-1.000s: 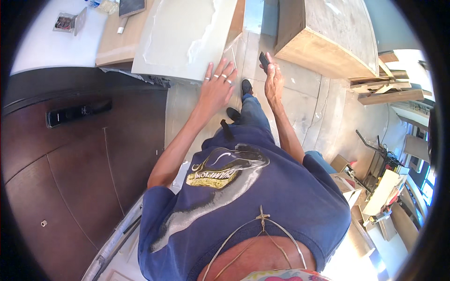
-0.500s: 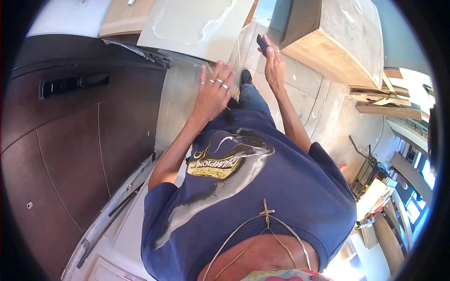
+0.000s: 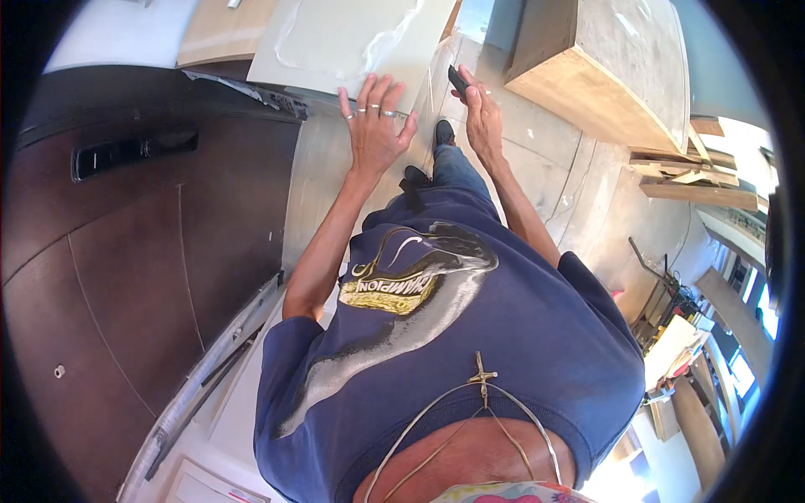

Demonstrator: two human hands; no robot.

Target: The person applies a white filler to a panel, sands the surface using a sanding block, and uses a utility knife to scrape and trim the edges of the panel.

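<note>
Dark tool, mostly hidden, sits pinched in the right hand; left hand spread on pale panel.

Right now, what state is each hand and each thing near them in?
left hand: open, fingers spread, flat on the pale panel
right hand: shut on the small dark tool
small dark tool: gripped, tip up
pale panel: partly covered with clear film
wooden cabinet: standing on the floor, untouched
</note>
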